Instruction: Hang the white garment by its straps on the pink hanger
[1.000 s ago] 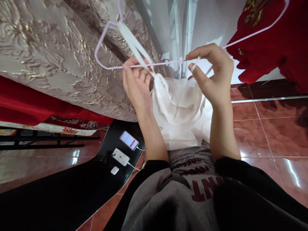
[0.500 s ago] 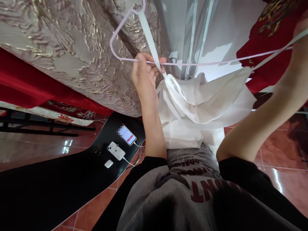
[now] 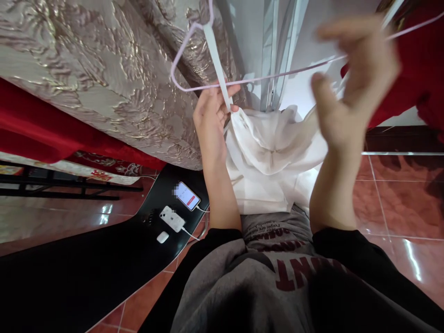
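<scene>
A thin pink clothes hanger [image 3: 263, 78] hangs tilted at the top of the view. A white strap [image 3: 216, 60] loops over its left shoulder and runs down to a sheer white garment [image 3: 274, 152] that spreads over my lap. My left hand [image 3: 213, 108] has its fingers closed about the strap, just under the hanger's lower bar. My right hand [image 3: 357, 83] is raised at the right, blurred, thumb and forefinger apart with nothing seen between them. Behind it, a second white strap [image 3: 391, 13] shows beside the hanger's far end.
A pale embossed cloth [image 3: 114, 88] hangs at the left, with red fabric [image 3: 405, 78] at the right. On a black bench [image 3: 86, 273] lie a lit phone [image 3: 188, 196], a white phone [image 3: 172, 218] with a cable, and a small white case [image 3: 163, 237]. Red tiles [image 3: 398, 199] cover the floor.
My right hand has come in from the far right edge towards the middle. The hanger's right end has tipped up, and the garment's right side has dropped. My left hand stays near the strap.
</scene>
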The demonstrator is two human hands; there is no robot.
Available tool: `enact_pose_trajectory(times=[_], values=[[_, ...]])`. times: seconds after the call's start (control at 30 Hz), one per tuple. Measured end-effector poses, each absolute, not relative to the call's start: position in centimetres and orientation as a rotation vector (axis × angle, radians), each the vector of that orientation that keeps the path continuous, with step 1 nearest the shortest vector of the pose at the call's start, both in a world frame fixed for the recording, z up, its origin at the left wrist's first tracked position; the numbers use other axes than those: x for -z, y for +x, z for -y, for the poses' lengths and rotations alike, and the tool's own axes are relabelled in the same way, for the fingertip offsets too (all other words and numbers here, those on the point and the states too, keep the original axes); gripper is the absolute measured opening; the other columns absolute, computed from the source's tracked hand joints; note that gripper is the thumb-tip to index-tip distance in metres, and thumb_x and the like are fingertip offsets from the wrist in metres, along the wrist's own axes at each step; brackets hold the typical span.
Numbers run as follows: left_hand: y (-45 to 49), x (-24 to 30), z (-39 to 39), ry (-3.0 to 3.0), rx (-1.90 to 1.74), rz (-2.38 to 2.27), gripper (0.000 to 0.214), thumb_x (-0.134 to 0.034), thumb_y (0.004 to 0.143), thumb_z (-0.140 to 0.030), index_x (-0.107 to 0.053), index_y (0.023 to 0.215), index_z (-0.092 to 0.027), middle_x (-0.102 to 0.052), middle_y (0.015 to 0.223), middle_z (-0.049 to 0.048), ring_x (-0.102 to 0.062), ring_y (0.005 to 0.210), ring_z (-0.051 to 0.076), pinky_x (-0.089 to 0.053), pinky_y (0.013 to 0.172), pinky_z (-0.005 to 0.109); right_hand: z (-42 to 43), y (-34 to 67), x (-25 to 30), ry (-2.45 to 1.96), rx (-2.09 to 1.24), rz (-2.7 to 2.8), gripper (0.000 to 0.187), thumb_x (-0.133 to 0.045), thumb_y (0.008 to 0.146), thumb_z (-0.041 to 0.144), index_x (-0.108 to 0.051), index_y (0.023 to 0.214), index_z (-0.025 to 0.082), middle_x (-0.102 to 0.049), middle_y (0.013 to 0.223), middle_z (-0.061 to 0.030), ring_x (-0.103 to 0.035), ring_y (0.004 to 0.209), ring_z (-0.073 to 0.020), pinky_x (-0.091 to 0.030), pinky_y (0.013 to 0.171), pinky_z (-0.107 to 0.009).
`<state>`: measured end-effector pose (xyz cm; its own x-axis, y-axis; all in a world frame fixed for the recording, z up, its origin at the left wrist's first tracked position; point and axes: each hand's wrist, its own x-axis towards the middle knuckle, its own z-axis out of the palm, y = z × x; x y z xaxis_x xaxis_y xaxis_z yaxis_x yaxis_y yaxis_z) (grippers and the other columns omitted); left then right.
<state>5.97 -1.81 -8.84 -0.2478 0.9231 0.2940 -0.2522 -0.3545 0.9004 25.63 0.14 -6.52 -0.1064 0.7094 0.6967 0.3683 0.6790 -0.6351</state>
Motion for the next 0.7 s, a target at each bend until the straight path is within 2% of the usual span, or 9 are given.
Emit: enact_pose_trajectory(times=[0.07, 0.17, 0.3, 0.37, 0.4, 0.5, 0.53, 0.6, 0.7], values=[[5.0, 9.6, 2.0, 1.16, -1.68, -0.969, 0.021, -0.046, 0.094, -0.029, -0.065, 0.092, -0.02, -0.066, 0.088, 0.0073, -0.062, 0.077, 0.02, -0.048, 0.077, 0.035, -1.0, 25.2, 8.4, -0.854, -0.213, 1.886, 0.032, -0.053, 0.082, 0.034, -0.052, 0.113, 0.03, -0.055, 0.115, 0.0017, -0.048, 0.115, -0.0166, -0.031, 0.114, -0.04], [3.6, 9.5, 2.9, 1.27, -1.63, -1.045, 0.025, -0.047, 0.094, -0.023, -0.068, 0.082, -0.019, -0.063, 0.074, 0.0056, -0.06, 0.068, 0.017, -0.048, 0.071, 0.032, -1.6, 25.3, 10.2, -0.905, -0.128, 1.791, 0.024, -0.049, 0.083, 0.036, -0.054, 0.106, 0.035, -0.057, 0.107, 0.0021, -0.048, 0.111, -0.0151, -0.03, 0.114, -0.04], [3.5, 6.0, 5.1, 1.305, -1.656, -0.985, 0.031, -0.041, 0.095, -0.021, -0.067, 0.078, -0.017, -0.059, 0.068, 0.0043, -0.057, 0.064, 0.014, -0.045, 0.056, 0.023, -0.8, 25.2, 10.2, -0.946, -0.116, 1.658, 0.02, -0.044, 0.086, 0.037, -0.059, 0.097, 0.031, -0.058, 0.097, -0.0005, -0.049, 0.103, -0.0167, -0.038, 0.104, -0.042], [3.8, 3.8, 5.8, 1.221, -1.691, -0.87, 0.04, -0.03, 0.099, -0.027, -0.067, 0.09, -0.016, -0.06, 0.083, 0.005, -0.06, 0.076, 0.015, -0.043, 0.05, 0.02, -0.2, 25.0, 9.9, -0.969, -0.145, 1.665, 0.02, -0.045, 0.085, 0.036, -0.06, 0.098, 0.031, -0.058, 0.097, -0.0003, -0.05, 0.1, -0.0163, -0.038, 0.104, -0.042], [3.8, 2.9, 5.9, 1.178, -1.72, -0.8, 0.046, -0.023, 0.1, -0.029, -0.066, 0.096, -0.016, -0.061, 0.095, 0.0048, -0.06, 0.088, 0.015, -0.046, 0.052, 0.02, 0.0, 24.9, 9.8, -0.974, -0.158, 1.666, 0.02, -0.045, 0.085, 0.035, -0.06, 0.098, 0.031, -0.058, 0.097, 0.0001, -0.05, 0.099, -0.0157, -0.038, 0.104, -0.042], [3.0, 2.5, 5.2, 1.136, -1.895, -0.697, 0.058, -0.006, 0.101, -0.029, -0.064, 0.1, -0.019, -0.056, 0.122, -0.0029, -0.045, 0.122, 0.016, -0.052, 0.077, 0.023, 0.3, 24.7, 9.6, -0.984, -0.198, 1.695, 0.02, -0.046, 0.085, 0.033, -0.06, 0.099, 0.032, -0.058, 0.099, 0.0007, -0.049, 0.101, -0.0151, -0.04, 0.102, -0.039], [2.5, 3.0, 4.8, 1.141, -1.971, -0.727, 0.056, -0.007, 0.101, -0.028, -0.063, 0.099, -0.022, -0.055, 0.124, -0.0057, -0.039, 0.127, 0.016, -0.051, 0.084, 0.025, 0.3, 24.7, 9.6, -0.989, -0.207, 1.703, 0.02, -0.046, 0.085, 0.033, -0.06, 0.099, 0.033, -0.058, 0.1, 0.0006, -0.048, 0.102, -0.0153, -0.041, 0.101, -0.038], [1.9, 4.7, 3.8, 1.056, -2.148, -0.888, 0.034, -0.025, 0.099, -0.023, -0.059, 0.102, -0.027, -0.052, 0.128, -0.0086, -0.038, 0.128, 0.016, -0.048, 0.089, 0.026, 0.2, 24.6, 9.7, -1.003, -0.22, 1.701, 0.021, -0.045, 0.085, 0.035, -0.06, 0.1, 0.033, -0.058, 0.102, 0.0004, -0.047, 0.105, -0.0157, -0.042, 0.101, -0.038], [2.1, 7.1, 2.8, 0.973, -2.037, -1.051, 0.021, -0.036, 0.097, -0.025, -0.054, 0.109, -0.023, -0.052, 0.129, -0.0007, -0.053, 0.111, 0.017, -0.05, 0.071, 0.024, 0.3, 24.2, 9.9, -0.997, -0.248, 1.712, 0.023, -0.042, 0.087, 0.037, -0.057, 0.104, 0.034, -0.057, 0.107, 0.001, -0.047, 0.109, -0.0153, -0.039, 0.106, -0.04]])
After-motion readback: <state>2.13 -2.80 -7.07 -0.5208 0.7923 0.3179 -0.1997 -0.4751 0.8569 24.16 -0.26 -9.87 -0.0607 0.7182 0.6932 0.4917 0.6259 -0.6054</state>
